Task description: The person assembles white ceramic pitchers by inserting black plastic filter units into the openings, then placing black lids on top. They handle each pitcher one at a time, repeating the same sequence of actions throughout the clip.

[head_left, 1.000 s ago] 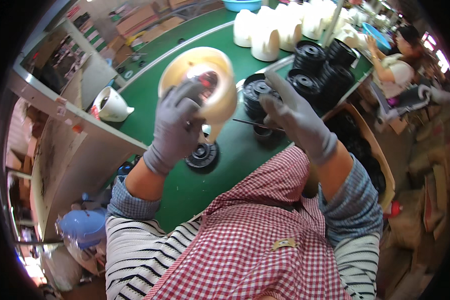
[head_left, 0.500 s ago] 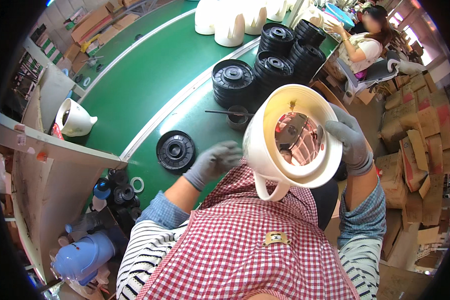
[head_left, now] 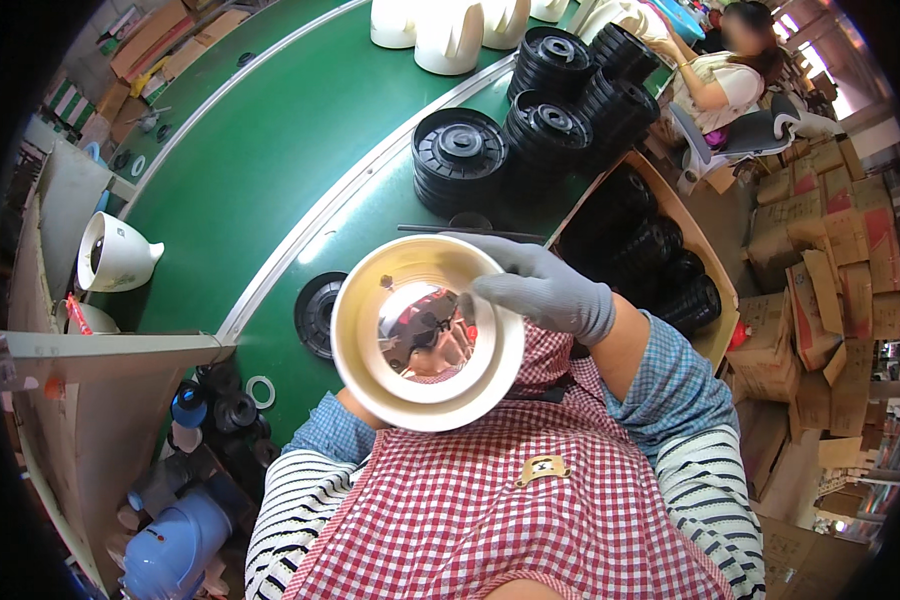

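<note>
Fingers (head_left: 510, 292) bent over the rim, the right hand (head_left: 560, 292), in a gray glove, holds a cream vessel (head_left: 362, 318) at its upper right edge. I see straight into the round mouth, where a shiny, reddish reflective surface (head_left: 430, 335) fills the bottom and a small brown mark (head_left: 387, 283) shows on the yellowish inner wall. The left hand is hidden behind the vessel, so I cannot tell whether it grips anything; only its forearm and blue checked sleeve (head_left: 332, 430) reach me. The vessel is held up in front of a red checked apron (head_left: 510, 500). Just left of it, partly covered from my angle, a black disc (head_left: 316, 312) lies on the green worktop (head_left: 270, 150). Beyond the vessel I make out a thin dark rod (head_left: 440, 229), then stacks of black discs (head_left: 460, 155), with more black parts in an open carton (head_left: 727, 335) to the right. Farther off, upright cream pieces (head_left: 450, 40) stand past a pale rail (head_left: 320, 222), and a co-worker (head_left: 715, 90) sits at the upper right.
</note>
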{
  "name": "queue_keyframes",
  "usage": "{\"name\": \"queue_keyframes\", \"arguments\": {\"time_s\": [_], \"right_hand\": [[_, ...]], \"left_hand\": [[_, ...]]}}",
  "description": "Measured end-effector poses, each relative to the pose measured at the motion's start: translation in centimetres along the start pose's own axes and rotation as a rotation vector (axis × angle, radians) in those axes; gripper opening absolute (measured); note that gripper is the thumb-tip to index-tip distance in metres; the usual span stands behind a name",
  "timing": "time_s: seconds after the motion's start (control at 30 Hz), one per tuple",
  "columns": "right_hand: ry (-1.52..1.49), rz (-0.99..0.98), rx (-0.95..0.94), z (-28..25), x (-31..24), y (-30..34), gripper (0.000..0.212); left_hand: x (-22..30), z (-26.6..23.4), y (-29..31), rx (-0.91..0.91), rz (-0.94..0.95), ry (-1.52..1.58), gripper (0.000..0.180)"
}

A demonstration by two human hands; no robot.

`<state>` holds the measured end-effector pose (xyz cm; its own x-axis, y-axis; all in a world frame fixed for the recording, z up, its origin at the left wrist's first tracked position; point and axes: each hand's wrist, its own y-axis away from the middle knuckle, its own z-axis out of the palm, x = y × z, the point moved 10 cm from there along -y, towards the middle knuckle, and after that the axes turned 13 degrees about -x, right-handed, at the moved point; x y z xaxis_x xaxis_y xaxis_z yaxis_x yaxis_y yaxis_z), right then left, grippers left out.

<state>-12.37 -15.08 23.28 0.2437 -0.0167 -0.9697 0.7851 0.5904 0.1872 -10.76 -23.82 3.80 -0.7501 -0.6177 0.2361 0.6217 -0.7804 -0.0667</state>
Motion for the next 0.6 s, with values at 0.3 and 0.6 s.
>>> {"name": "queue_keyframes", "arguments": {"time_s": [0.3,0.6], "right_hand": [[0.368,0.450,0.902,-19.8,6.3,-1.7,0.056],[0.626,0.469,1.050,-19.3,3.1,-1.4,0.050]], "left_hand": [[5.9,-3.0,2.2,0.113,0.082,-0.059,0.052],[5.9,-2.9,2.7,0.126,0.070,-0.080,0.055]]}}
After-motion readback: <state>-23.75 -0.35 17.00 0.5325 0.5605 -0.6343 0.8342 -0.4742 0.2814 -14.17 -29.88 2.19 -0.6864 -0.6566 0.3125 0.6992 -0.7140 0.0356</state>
